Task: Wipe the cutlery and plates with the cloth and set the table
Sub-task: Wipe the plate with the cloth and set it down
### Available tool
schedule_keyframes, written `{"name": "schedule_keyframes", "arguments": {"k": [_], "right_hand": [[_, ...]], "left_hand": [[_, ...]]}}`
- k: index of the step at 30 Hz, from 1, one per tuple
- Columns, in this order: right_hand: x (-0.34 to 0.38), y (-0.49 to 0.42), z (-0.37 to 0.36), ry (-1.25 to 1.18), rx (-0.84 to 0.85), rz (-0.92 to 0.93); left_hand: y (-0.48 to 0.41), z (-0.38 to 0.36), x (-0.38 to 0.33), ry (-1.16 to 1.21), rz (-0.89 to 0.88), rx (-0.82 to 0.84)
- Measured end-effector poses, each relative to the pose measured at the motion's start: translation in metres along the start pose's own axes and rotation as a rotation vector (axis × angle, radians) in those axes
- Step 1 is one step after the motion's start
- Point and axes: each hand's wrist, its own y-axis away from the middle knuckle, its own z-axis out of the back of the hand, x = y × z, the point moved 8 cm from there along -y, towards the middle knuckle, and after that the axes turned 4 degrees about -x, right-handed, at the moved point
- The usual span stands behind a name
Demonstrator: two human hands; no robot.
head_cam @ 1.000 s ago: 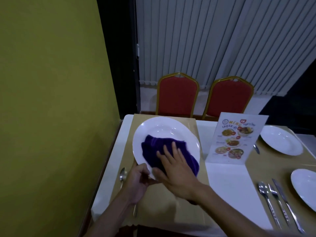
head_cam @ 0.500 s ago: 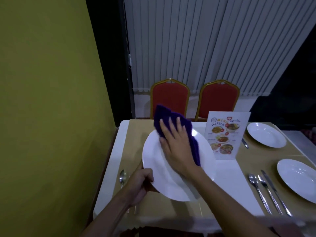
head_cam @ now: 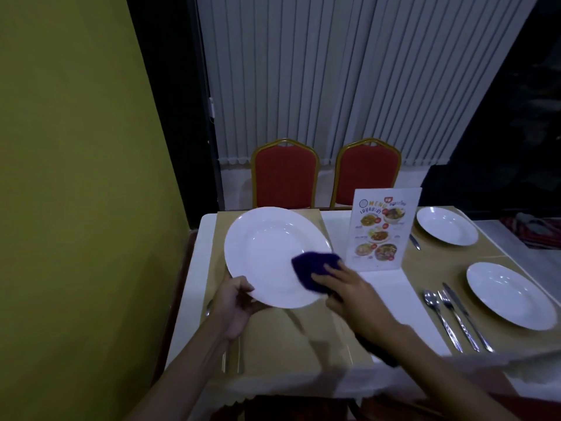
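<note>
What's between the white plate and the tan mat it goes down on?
Nothing plainly visible. The round white plate, gripped by the left hand and wiped by the right hand with the purple cloth, hangs over the tan placemat. A metal spoon lies at the mat's left edge; a dark streak below is too blurred to tell.

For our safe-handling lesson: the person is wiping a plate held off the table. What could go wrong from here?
1. The left hand grips the plate only at its near rim, tilted above the table; the right hand pushing the cloth near the other side could lever it loose.
2. The menu stand is close to the plate's right edge; a wide wipe might knock it over.
</note>
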Motion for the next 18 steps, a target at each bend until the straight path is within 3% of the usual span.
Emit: {"name": "schedule_keyframes", "arguments": {"k": [4, 8, 15, 18], "right_hand": [[0.050, 0.017, -0.009, -0.271, 0.030, 0.134], [0.066, 0.002, -0.015, -0.364, 0.055, 0.053], [0.091, -0.003, -0.032, -0.491, 0.106, 0.119], [0.091, -0.014, -0.036, -0.478, 0.073, 0.045]], "left_hand": [[-0.005, -0.007, 0.012, 0.015, 0.030, -0.010], [-0.008, -0.018, 0.003, 0.071, -0.005, 0.066], [0.005, -0.014, 0.020, -0.292, 0.114, 0.081], [0.008, -0.016, 0.028, -0.338, 0.095, 0.012]]}}
